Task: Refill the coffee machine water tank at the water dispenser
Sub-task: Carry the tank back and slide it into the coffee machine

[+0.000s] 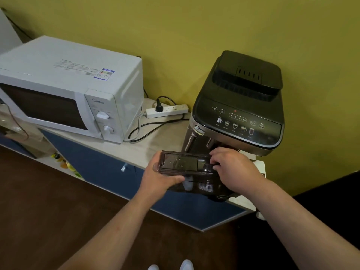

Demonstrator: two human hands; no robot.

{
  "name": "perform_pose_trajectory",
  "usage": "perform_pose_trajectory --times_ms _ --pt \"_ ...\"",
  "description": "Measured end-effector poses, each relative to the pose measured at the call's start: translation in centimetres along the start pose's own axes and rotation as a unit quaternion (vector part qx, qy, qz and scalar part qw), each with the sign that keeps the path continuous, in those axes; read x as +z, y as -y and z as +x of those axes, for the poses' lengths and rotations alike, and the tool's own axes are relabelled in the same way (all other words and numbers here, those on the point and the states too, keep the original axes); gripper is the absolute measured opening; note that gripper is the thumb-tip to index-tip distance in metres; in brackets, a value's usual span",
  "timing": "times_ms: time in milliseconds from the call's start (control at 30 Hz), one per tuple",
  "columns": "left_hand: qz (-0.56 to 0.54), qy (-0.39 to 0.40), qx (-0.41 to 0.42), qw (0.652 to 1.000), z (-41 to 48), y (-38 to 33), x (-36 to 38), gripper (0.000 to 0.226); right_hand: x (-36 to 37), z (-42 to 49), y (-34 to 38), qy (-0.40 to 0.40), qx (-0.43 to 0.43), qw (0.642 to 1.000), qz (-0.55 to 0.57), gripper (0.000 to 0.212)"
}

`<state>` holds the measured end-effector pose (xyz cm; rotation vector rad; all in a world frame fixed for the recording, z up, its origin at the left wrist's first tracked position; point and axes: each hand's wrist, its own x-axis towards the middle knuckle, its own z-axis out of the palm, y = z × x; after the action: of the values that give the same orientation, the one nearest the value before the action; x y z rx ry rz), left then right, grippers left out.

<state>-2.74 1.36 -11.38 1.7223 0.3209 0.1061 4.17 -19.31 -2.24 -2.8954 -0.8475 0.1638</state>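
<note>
Olive wall backed the counter (pixel 155 145) at frame centre, below the coffee machine (pixel 237 106). Lower centre, the dark water tank (pixel 187 166) sat gripped between the left hand (pixel 159 178) and right hand (pixel 233 168), fingers curled around its ends.

The microwave (pixel 64 88) panel reads "Midea"; other labels are illegible.
</note>
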Motion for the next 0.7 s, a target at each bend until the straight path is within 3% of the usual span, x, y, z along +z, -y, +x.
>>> perform_pose_trajectory --times_ms 333,467,533,600,633,700 --pt "-0.01 0.004 0.021 1.0 0.2 0.3 0.1 0.064 1.2 -1.1 -0.8 -0.043 -0.005 0.998 0.034 0.028" --pt "-0.007 0.002 0.021 1.0 0.2 0.3 0.2 0.068 0.9 -4.8 -2.1 -0.128 0.025 0.988 0.088 0.027" --pt "-0.002 -0.002 0.023 1.0 0.2 0.2 0.4 0.069 1.1 -7.6 -3.9 -0.216 0.064 0.966 0.126 0.017" --pt "0.005 -0.003 0.025 1.0 0.3 0.2 0.4 0.068 1.8 -9.7 -6.4 -0.28 0.16 0.925 0.2 0.007" --pt "0.011 -0.001 0.024 1.0 0.3 0.2 0.4 0.067 2.3 -10.1 -7.9 -0.28 0.227 0.897 0.257 0.01" --pt "0.012 -0.001 0.016 1.0 0.4 0.4 0.4 0.065 3.5 -10.1 -10.8 -0.187 0.333 0.844 0.376 0.027"
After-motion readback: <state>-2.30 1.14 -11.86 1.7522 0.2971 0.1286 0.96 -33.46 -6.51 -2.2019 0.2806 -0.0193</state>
